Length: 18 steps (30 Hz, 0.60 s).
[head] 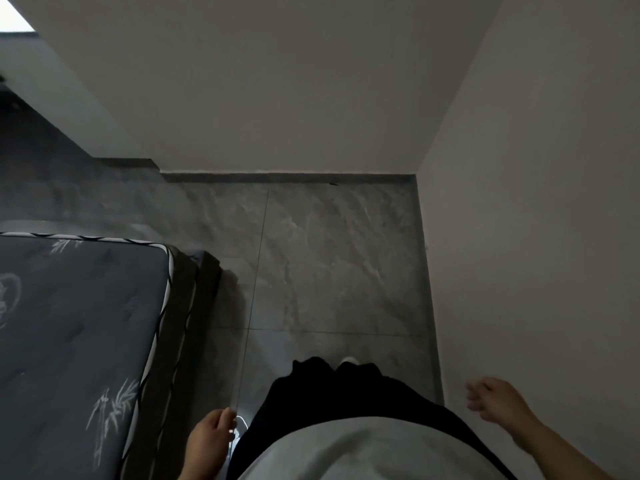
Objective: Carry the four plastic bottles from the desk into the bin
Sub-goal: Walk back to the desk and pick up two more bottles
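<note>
Head view looks down a strip of grey tile floor (322,258) between a mattress (76,341) and a pale wall (536,237); no bottle, desk or bin shows; the left hand (207,436) hangs just off the mattress's near corner side, fingers loosely curled, a small pale thing at the fingertips too unclear to name; the right hand (495,400) hangs across the strip from the mattress, near the wall, half curled and holding nothing; beyond the mattress's far end the floor runs bare to a dark skirting (287,177).
</note>
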### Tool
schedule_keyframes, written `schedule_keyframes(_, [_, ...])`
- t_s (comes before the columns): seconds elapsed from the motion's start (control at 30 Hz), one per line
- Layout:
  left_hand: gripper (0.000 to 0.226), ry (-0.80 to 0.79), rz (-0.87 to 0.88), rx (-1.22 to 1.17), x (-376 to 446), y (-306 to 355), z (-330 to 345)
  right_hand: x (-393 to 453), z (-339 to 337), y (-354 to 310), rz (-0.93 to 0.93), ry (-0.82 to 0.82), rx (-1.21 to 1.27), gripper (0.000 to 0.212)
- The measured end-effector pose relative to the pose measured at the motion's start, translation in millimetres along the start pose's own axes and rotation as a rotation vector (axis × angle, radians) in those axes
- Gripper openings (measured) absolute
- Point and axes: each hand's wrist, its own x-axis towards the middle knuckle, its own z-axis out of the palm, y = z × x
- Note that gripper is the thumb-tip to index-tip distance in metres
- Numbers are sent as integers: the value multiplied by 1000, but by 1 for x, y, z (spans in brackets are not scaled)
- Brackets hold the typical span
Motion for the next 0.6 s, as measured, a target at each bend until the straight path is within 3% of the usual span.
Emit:
schedule_keyframes(0.17, [20, 12, -84, -23, 22, 24, -4, 36, -9, -93, -105, -41, -61, 21])
schedule_keyframes(0.4, [22, 39, -175, -122, 90, 94, -19, 76, 3, -175, -59, -67, -119, 20])
schedule_keyframes(0.6, [23, 29, -103, -117, 146, 176, -44, 106, -1, -231, -71, -46, -346, 33])
